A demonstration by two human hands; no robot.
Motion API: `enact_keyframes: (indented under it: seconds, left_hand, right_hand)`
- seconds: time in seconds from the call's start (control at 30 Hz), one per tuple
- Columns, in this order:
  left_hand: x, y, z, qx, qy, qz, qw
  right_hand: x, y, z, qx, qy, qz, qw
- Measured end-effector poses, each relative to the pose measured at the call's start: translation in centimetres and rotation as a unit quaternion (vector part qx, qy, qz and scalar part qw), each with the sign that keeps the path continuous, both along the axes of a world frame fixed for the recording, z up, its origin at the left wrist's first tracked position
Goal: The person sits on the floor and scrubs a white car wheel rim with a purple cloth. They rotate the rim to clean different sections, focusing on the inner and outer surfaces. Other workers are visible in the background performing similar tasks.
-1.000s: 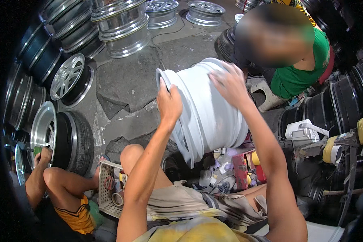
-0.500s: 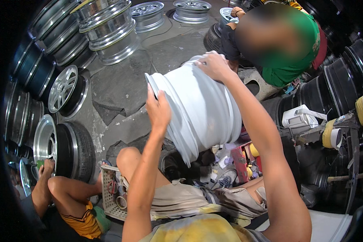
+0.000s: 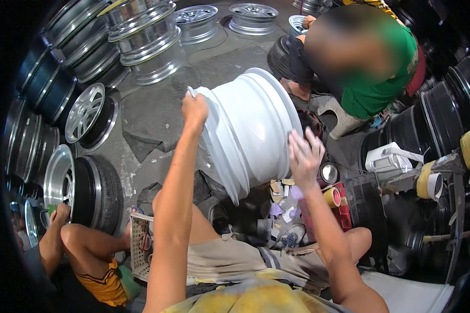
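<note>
A white painted wheel rim [image 3: 245, 130] stands on edge in front of me, tilted, above my knees. My left hand [image 3: 194, 110] grips its near left lip at the top. My right hand [image 3: 304, 155] lies flat with fingers spread against the rim's right side. Below the rim lie scraps of paper and tape [image 3: 282, 201] on the floor.
A person in a green shirt [image 3: 373, 68] crouches behind the rim. Another person's arm and leg [image 3: 73, 245] are at lower left beside a tyre-mounted wheel [image 3: 83, 190]. Chrome rims [image 3: 146, 41] are stacked at the back left, dark rims [image 3: 444, 125] at right. A white basket [image 3: 140, 245] sits by my left thigh.
The rim has turned and tipped. My right hand has come down from the rim's top edge to its right side, and my left hand has shifted up along the left lip.
</note>
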State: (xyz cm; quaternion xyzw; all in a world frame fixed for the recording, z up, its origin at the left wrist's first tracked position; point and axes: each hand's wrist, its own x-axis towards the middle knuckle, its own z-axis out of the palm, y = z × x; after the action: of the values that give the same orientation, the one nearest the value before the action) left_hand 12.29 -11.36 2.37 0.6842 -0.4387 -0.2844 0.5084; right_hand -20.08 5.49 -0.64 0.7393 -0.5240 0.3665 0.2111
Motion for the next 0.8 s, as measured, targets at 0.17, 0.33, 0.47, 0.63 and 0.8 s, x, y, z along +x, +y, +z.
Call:
enact_keyframes:
  seconds: [0.17, 0.33, 0.47, 0.63, 0.8]
  left_hand:
    - [-1.7, 2.2, 1.8, 0.036, 0.006, -0.065, 0.997]
    - [-0.1, 1.4, 0.9, -0.001, 0.011, -0.008, 1.000]
    - [-1.5, 4.3, 1.5, -0.034, -0.005, -0.026, 0.999]
    - [-5.0, 13.1, 1.5, -0.120, -0.035, -0.024, 0.992]
    - [-8.2, 17.4, 3.4, -0.128, 0.063, -0.055, 0.988]
  right_hand:
    - [0.7, -12.1, 9.7, 0.077, 0.234, 0.031, 0.969]
    - [-1.7, -5.3, 4.6, -0.021, 0.180, 0.056, 0.982]
    - [-2.3, -2.0, 2.7, -0.030, 0.112, 0.042, 0.992]
    - [2.0, -13.5, 7.6, 0.092, 0.065, 0.102, 0.988]
    - [1.6, -25.2, 7.5, 0.399, 0.001, 0.117, 0.909]
